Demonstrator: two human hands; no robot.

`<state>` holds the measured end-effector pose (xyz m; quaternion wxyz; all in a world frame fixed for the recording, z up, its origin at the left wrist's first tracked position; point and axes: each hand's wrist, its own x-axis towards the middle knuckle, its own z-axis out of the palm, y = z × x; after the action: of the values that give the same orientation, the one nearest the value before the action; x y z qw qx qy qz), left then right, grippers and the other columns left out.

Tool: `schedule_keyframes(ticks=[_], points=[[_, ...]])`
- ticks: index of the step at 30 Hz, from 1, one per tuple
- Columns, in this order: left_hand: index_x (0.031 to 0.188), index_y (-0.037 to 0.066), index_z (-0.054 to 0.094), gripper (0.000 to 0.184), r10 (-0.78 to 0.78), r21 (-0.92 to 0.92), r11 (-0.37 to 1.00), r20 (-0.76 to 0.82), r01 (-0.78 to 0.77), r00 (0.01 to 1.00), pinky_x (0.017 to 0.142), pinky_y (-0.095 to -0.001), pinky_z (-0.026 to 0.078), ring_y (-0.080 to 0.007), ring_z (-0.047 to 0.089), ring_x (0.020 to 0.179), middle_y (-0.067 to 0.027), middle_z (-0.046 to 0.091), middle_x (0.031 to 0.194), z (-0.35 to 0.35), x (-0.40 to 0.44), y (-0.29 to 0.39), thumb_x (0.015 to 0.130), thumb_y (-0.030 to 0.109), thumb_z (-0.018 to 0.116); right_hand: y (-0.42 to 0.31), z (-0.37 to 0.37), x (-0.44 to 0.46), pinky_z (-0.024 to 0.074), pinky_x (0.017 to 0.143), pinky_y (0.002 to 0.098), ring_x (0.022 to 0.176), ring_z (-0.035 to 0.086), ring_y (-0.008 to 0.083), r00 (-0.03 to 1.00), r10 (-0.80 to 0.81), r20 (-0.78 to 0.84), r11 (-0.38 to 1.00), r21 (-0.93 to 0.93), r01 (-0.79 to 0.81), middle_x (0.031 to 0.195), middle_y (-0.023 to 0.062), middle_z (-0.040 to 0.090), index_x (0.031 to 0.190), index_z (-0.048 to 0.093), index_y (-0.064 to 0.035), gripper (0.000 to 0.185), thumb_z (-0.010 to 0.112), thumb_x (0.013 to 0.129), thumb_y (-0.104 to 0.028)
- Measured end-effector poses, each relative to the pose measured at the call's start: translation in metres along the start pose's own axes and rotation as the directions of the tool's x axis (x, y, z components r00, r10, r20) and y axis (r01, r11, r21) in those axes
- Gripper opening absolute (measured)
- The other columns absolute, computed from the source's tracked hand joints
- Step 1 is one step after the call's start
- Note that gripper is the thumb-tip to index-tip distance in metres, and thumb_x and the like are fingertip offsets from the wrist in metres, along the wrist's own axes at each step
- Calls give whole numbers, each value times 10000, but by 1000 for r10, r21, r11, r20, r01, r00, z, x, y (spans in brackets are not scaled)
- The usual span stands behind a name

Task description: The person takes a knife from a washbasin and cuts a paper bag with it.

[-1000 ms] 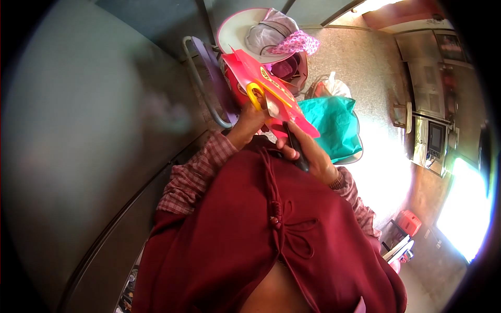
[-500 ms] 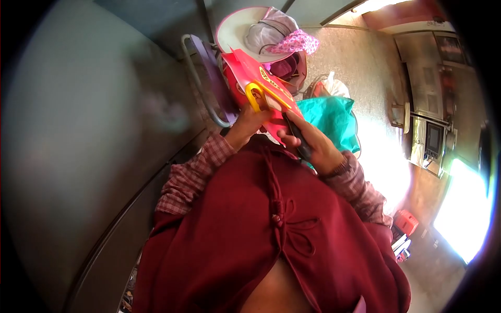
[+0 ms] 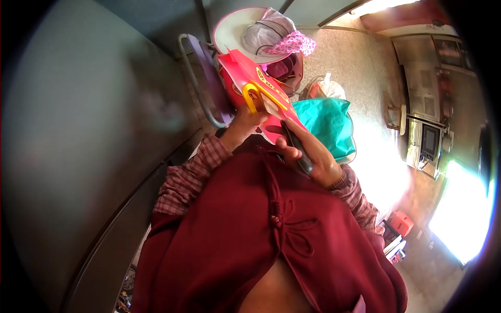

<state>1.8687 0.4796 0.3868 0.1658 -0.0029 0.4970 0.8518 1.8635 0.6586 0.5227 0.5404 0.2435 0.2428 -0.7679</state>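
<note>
My left hand [image 3: 246,122] is closed around a yellow looped handle [image 3: 248,94] that lies against a red bag or box [image 3: 241,69] with yellow print. Whether the handle belongs to the red thing I cannot tell. A slim dark object, phone-like in shape [image 3: 298,148], rests in my right hand [image 3: 319,159], its fingers wrapped around it. The fingertips of both hands are close together in front of the red thing. Just to the right of it is a teal bag [image 3: 329,128].
Behind the red thing sits a wide-brimmed hat with pink patterned cloth [image 3: 261,36]. A metal-framed chair with a purple part [image 3: 206,73] stands at the left. A whitish bag [image 3: 327,88] lies beyond the teal one. An orange-red case [image 3: 401,223] is at lower right.
The view has shifted slightly. My right hand and the dark object sit a little lower; both hands keep their hold.
</note>
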Motion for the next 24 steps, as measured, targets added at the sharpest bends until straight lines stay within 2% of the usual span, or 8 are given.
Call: schedule_keyframes(ticks=[1, 5, 8, 11, 15, 16, 19, 24], points=[[1202, 38, 552, 344, 31, -22, 999, 8, -31, 999, 914, -287, 465, -113, 555, 1059, -15, 589, 1152, 0, 0, -1, 876, 108, 635, -2, 3, 2, 410, 511, 187, 622, 516, 65, 999, 21, 47, 999, 36, -23, 787, 65, 617, 971, 577, -13, 357, 454, 1015, -345], [1214, 40, 540, 384, -143, 39, 989, -32, 144, 989, 921, -299, 465, -125, 559, 1061, -22, 589, 1158, -5, -2, -4, 867, 149, 662, -1, 46, 15, 321, 392, 153, 438, 409, 50, 864, -263, -430, 955, -242, 171, 547, -9, 480, 814, 541, -28, 445, 429, 1013, -410], [1209, 48, 544, 387, 44, 25, 999, 15, -44, 999, 922, -309, 469, -131, 565, 1061, -32, 592, 1157, -5, -2, -9, 873, 185, 678, 2, -15, 13, 358, 435, 162, 486, 441, 57, 956, -65, -285, 982, -189, 11, 619, 11, 521, 892, 551, -25, 389, 440, 1015, -377], [1208, 52, 543, 391, 101, -25, 994, -27, -102, 994, 891, -302, 484, -130, 582, 1026, -30, 606, 1126, 0, 2, -9, 875, 206, 677, -4, 4, 6, 429, 532, 165, 599, 517, 72, 986, -116, -122, 988, -112, 103, 773, 43, 591, 1104, 555, -28, 303, 463, 1017, -303], [1142, 23, 570, 339, -193, -43, 980, 37, 195, 980, 800, -281, 494, -140, 599, 928, -3, 615, 1012, 8, -6, 26, 888, 228, 663, -11, 18, 19, 417, 603, 131, 726, 473, 44, 973, -200, -115, 963, -208, 173, 940, 65, 551, 1178, 485, 2, 283, 406, 1041, -233], [1230, 40, 517, 415, 7, 258, 966, -20, -2, 1000, 819, -276, 506, -125, 605, 942, -24, 628, 1056, 3, -4, 16, 885, 217, 663, -8, 30, 10, 411, 557, 149, 657, 480, 57, 959, -228, -166, 943, -281, 176, 855, 61, 565, 1108, 524, 6, 300, 414, 1036, -264], [1215, 34, 530, 397, 134, 21, 991, -128, -133, 983, 833, -284, 504, -129, 603, 944, -26, 627, 1049, 11, -3, 3, 889, 224, 654, -4, 7, -7, 410, 463, 198, 526, 509, 91, 978, -16, -206, 977, -212, -28, 704, 62, 604, 1036, 571, -16, 320, 452, 1017, -311], [1088, 21, 586, 262, -183, 125, 971, -169, 205, 968, 562, -197, 455, -66, 568, 655, -12, 636, 894, 8, -7, 15, 892, 190, 629, -12, -23, -18, 390, 460, 193, 512, 490, 93, 991, -9, -133, 927, -372, -41, 726, 81, 634, 962, 576, -24, 339, 463, 1009, -340]])
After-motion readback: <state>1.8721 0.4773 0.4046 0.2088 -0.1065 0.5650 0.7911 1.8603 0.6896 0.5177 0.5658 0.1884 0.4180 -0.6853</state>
